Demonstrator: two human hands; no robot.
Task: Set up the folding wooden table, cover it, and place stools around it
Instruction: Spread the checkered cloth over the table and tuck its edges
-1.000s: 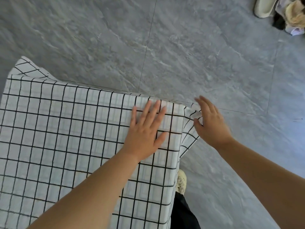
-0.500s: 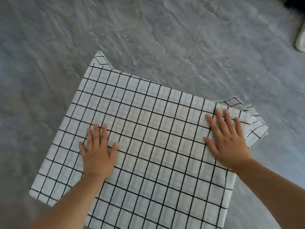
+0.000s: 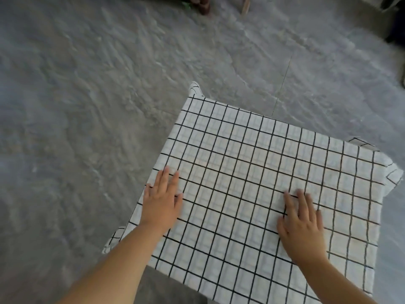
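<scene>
Left hand (image 3: 162,202) presses flat at the bench's left edge, right hand (image 3: 302,224) nearer the middle, fingers (image 3: 165,178) straight, gripping nothing. The checked cloth (image 3: 252,161) covers the bench, corners hanging over. Covering looks nearly done; no stools stand around it yet.

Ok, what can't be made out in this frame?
Head view only.
- The table: hidden entirely under the cloth; its wood and legs do not show.
- The brown thing and pale stick at the top edge: cut off, blurred.
- The dark shape top right: cut off by the edge.
- The floor: motion-blurred.
</scene>
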